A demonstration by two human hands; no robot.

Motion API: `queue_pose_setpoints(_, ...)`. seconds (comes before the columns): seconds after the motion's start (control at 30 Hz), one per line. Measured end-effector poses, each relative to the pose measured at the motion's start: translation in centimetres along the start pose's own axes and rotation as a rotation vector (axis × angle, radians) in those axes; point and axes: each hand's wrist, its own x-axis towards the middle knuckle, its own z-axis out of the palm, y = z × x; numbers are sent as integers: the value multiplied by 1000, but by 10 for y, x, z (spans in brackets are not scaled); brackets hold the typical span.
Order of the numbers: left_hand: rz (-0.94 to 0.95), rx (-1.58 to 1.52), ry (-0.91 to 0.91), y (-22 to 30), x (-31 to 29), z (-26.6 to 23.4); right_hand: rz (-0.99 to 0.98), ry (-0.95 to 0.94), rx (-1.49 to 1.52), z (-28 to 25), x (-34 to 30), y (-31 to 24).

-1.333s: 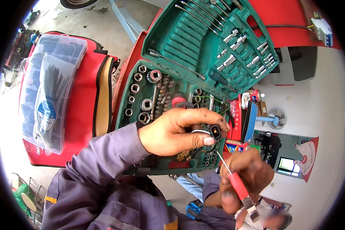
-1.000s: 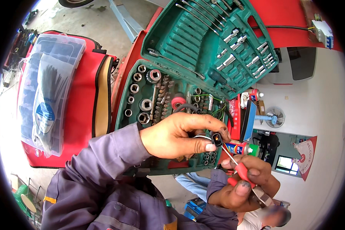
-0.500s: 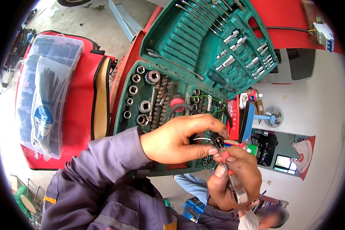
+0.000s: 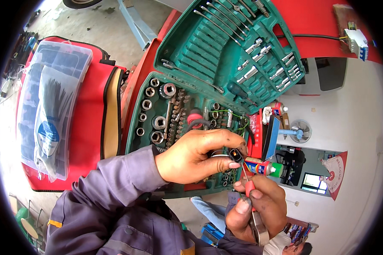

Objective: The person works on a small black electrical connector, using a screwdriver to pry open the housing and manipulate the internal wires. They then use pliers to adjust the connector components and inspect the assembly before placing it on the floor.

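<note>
Pinched between the thumb and fingers of my left hand (image 4: 191, 155) is a small black electrical connector (image 4: 235, 155) with an orange-yellow inside. Thin wires run from behind it, partly hidden by the hand. My right hand (image 4: 261, 202) is closed around a slim tool with a red section (image 4: 250, 188), a silver metal body (image 4: 259, 229) and a thin metal shaft (image 4: 244, 171). The shaft points up at the connector, its tip close to the lower edge; whether they touch I cannot tell. Under both hands lies an open green socket set case (image 4: 134, 146).
The case's raised lid (image 4: 200, 46) holds wrenches and extension pieces. A spray can (image 4: 259, 167) with a green cap lies beyond my right hand. On the left, a clear organizer box (image 4: 83, 59) with bagged cable ties rests on a red cover (image 4: 89, 123). Another person (image 4: 285, 248) shows at the lower right.
My right hand has moved down with the tool, so more of its thin shaft shows. The connector has shifted slightly left and its opening is more visible.
</note>
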Motion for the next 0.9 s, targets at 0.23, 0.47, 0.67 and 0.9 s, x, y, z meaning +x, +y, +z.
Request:
queue_pose_setpoints(0.23, 36, 9, -19, -3, 1, 1, -14, 13, -39, 2, 1, 1)
queue_pose_setpoints(0.47, 44, -4, -41, -4, 0, -2, 33, -54, -84, 4, 3, 4)
queue_pose_setpoints(0.67, 19, -21, -37, -1, 0, 1, 28, -18, -58, 6, 1, 6)
queue_pose_setpoints(0.9, 17, 29, -8, 1, -2, -2, 136, -24, 8, 11, -3, 3)
